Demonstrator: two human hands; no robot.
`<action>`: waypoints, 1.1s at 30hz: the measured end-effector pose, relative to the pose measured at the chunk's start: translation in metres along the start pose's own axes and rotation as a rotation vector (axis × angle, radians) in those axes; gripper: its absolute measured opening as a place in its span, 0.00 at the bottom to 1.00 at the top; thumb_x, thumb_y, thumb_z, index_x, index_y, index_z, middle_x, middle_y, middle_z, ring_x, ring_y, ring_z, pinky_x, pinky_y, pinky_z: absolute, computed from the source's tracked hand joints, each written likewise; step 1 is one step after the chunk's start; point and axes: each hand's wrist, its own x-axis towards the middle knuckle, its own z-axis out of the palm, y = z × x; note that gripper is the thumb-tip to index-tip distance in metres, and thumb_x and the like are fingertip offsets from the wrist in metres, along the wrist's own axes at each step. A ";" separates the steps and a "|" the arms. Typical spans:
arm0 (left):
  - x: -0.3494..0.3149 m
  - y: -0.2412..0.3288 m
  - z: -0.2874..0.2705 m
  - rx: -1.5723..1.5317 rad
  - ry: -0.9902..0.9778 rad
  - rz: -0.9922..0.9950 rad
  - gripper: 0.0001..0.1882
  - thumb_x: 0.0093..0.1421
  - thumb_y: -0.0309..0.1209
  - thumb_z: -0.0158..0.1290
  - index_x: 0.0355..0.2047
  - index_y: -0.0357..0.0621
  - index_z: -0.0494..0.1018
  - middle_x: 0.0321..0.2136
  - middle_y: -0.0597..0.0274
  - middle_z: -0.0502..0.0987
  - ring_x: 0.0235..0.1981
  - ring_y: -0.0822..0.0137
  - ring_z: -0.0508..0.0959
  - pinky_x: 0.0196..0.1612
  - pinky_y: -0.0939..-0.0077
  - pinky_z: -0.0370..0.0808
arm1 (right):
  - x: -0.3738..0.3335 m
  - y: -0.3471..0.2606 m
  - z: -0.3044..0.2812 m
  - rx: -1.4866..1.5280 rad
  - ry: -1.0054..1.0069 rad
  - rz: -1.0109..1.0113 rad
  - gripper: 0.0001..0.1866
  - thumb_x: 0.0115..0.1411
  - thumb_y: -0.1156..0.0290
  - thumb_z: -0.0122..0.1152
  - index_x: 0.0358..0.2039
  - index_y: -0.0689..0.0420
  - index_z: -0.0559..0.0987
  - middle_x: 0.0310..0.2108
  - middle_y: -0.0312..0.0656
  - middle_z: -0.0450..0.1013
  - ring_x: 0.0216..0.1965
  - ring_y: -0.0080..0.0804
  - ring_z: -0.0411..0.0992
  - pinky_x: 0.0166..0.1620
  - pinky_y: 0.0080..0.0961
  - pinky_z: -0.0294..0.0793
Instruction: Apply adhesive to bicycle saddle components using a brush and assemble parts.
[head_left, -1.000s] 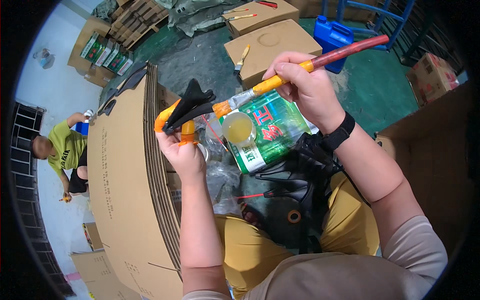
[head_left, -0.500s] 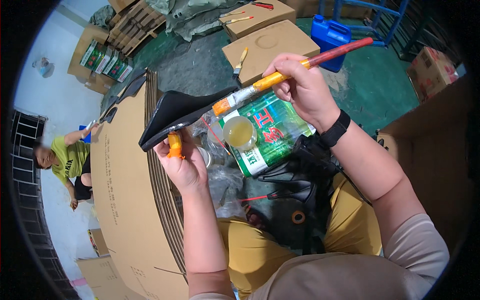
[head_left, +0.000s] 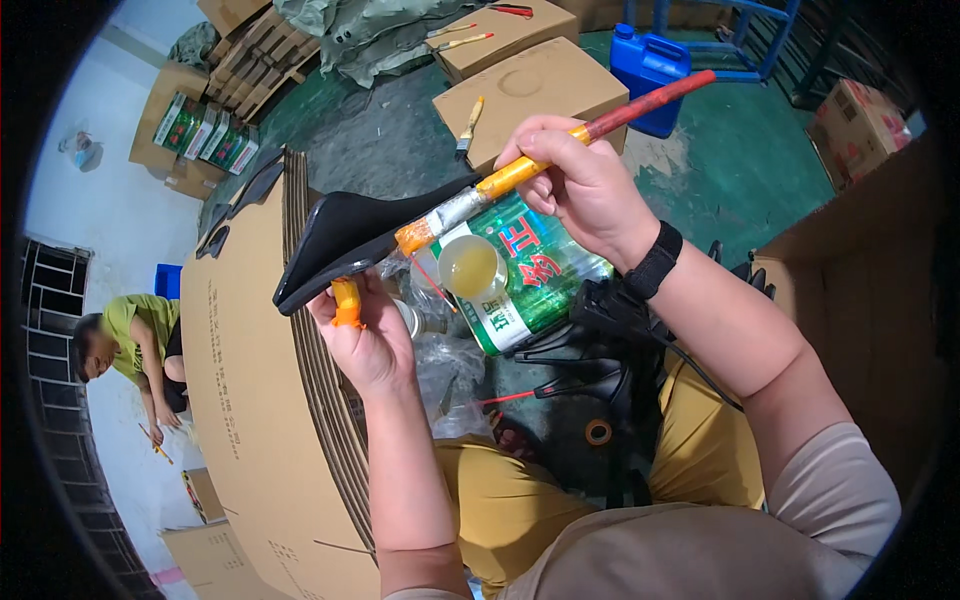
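My left hand (head_left: 362,335) grips a black curved piece (head_left: 345,228) shaped like a bicycle saddle, fingers underneath and orange tape round one finger. My right hand (head_left: 575,180) pinches the yellow part of a long brush (head_left: 515,172) with a red handle end and a silvery band. The brush's orange tip lies at the piece's near edge; whether it touches is hard to tell. Below the brush, a clear cup (head_left: 473,267) of yellowish liquid stands on a green tin (head_left: 550,265). A black strap circles my right wrist.
Stacked flat cardboard (head_left: 240,370) rises on the left with black pieces on its far end. Beyond it, a person (head_left: 140,350) in a yellow-green shirt holds a thin stick-like tool. Cartons (head_left: 525,88) with brushes, a blue jug (head_left: 655,85) and a tape roll (head_left: 598,432) surround me.
The brush tip has slid left and nearer along the black piece's edge. The other person has bent forward and lowered the raised arm.
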 end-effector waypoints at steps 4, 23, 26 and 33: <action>-0.001 0.002 0.003 -0.085 -0.001 -0.040 0.11 0.63 0.29 0.44 0.42 0.41 0.72 0.42 0.56 0.75 0.46 0.61 0.73 0.54 0.63 0.69 | 0.001 0.005 -0.006 -0.030 0.040 -0.003 0.11 0.57 0.70 0.49 0.24 0.62 0.75 0.14 0.32 0.63 0.15 0.15 0.60 0.18 0.11 0.56; 0.005 0.017 -0.001 -0.281 0.265 -0.111 0.13 0.62 0.27 0.42 0.43 0.34 0.69 0.46 0.52 0.71 0.50 0.57 0.68 0.60 0.60 0.61 | 0.010 0.012 -0.039 -0.161 0.213 -0.064 0.09 0.56 0.70 0.50 0.24 0.61 0.76 0.14 0.32 0.63 0.14 0.16 0.59 0.18 0.13 0.56; 0.006 0.022 -0.007 -0.401 0.251 -0.177 0.12 0.62 0.27 0.41 0.42 0.32 0.69 0.43 0.50 0.71 0.49 0.56 0.69 0.59 0.59 0.62 | 0.011 0.011 -0.041 -0.170 0.222 -0.082 0.09 0.55 0.70 0.50 0.25 0.61 0.76 0.13 0.31 0.63 0.13 0.16 0.59 0.18 0.13 0.56; 0.009 0.028 -0.020 -0.522 0.361 -0.200 0.12 0.62 0.25 0.42 0.42 0.28 0.67 0.42 0.45 0.72 0.50 0.52 0.69 0.59 0.55 0.62 | 0.012 0.011 -0.046 -0.174 0.252 -0.121 0.09 0.56 0.70 0.50 0.25 0.62 0.76 0.13 0.32 0.62 0.13 0.17 0.58 0.17 0.13 0.55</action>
